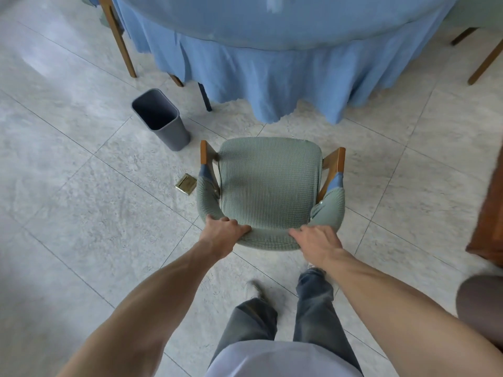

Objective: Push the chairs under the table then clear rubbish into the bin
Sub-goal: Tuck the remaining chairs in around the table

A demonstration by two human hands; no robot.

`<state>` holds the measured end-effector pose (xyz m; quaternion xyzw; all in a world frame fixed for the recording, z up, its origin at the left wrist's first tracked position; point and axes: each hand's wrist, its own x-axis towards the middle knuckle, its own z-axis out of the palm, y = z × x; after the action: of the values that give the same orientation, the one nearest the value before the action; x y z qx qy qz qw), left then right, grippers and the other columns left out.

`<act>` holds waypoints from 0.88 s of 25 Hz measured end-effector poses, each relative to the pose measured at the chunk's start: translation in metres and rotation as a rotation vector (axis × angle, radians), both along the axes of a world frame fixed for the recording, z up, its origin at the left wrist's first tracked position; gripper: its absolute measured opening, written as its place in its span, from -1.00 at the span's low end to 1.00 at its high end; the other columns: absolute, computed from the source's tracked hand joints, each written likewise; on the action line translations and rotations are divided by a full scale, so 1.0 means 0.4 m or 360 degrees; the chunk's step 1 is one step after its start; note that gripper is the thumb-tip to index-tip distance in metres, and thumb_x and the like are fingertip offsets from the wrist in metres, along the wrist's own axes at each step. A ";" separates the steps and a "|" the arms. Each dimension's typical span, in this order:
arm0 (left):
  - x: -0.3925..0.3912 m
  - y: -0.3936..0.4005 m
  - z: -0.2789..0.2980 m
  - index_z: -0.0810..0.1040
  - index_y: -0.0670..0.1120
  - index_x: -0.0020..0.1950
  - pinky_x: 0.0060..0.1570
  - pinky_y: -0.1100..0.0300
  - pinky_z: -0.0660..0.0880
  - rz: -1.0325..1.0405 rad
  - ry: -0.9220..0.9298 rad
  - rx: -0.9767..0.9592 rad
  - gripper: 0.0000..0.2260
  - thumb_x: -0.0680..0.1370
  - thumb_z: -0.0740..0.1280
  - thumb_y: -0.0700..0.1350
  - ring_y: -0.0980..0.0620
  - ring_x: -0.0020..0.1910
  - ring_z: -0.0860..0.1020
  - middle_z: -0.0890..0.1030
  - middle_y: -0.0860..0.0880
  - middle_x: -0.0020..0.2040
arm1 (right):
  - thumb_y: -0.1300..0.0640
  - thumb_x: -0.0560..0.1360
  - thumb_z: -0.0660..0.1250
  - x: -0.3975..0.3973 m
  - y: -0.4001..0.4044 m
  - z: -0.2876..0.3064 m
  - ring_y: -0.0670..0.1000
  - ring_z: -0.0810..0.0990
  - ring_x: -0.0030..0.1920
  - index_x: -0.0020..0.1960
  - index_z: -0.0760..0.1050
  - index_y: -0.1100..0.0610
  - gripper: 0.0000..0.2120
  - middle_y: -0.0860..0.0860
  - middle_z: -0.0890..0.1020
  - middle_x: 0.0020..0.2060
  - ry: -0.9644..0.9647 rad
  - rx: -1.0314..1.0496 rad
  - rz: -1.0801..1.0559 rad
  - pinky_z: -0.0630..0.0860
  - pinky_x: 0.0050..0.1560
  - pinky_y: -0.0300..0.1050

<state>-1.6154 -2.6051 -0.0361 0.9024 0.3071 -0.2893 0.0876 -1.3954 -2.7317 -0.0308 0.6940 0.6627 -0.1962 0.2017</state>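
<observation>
A green-covered chair [269,183] with wooden arms stands on the tiled floor in front of me, its seat facing the round table with a blue cloth [285,58]. A gap of floor lies between the seat's front edge and the hanging cloth. My left hand [224,231] grips the left part of the curved backrest. My right hand [317,238] grips its right part. A grey bin [163,121] stands open on the floor, left of the chair and near the table. Bits of white rubbish [273,2] lie on the tabletop at the frame's upper edge.
Another chair's wooden legs [122,44] show at the table's left side and more chair legs [481,58] at the right. A brass floor socket [186,184] sits left of the chair. A wooden piece of furniture [490,213] and a dark rounded object [481,308] are at the right edge.
</observation>
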 end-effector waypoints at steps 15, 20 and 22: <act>0.422 0.289 0.082 0.49 -0.03 0.30 0.23 -0.19 0.44 0.0483 0.0359 0.0207 -0.69 0.56 0.34 -0.12 -0.13 0.20 0.49 0.55 -0.08 0.17 | 0.02 0.58 0.22 0.327 0.359 0.036 0.12 0.58 0.11 0.33 0.37 -0.02 -0.68 0.02 0.59 0.12 0.0284 0.0097 -0.0115 0.52 0.04 0.03; 0.707 0.185 0.103 0.50 -0.06 0.34 0.16 -0.01 0.55 0.0394 0.0272 -0.0264 -0.65 0.57 0.32 -0.01 -0.05 0.08 0.60 0.62 -0.03 0.11 | -0.02 0.58 0.19 0.577 0.247 0.112 0.10 0.55 0.23 0.38 0.40 -0.09 -0.63 0.00 0.55 0.28 0.0448 -0.0078 -0.0289 0.50 0.18 0.01; 0.844 0.138 0.141 0.48 0.03 0.39 0.16 0.05 0.54 0.0345 0.0090 -0.0382 -0.60 0.56 0.32 0.05 -0.07 0.15 0.59 0.61 -0.01 0.20 | -0.05 0.59 0.20 0.695 0.179 0.140 0.12 0.52 0.28 0.43 0.36 -0.10 -0.59 0.03 0.53 0.32 0.0416 -0.0121 -0.0412 0.46 0.21 -0.01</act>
<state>-1.2777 -2.5501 0.0203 0.8385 0.3683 -0.3381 0.2168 -1.1174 -2.6600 0.0252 0.7340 0.5806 -0.3339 0.1130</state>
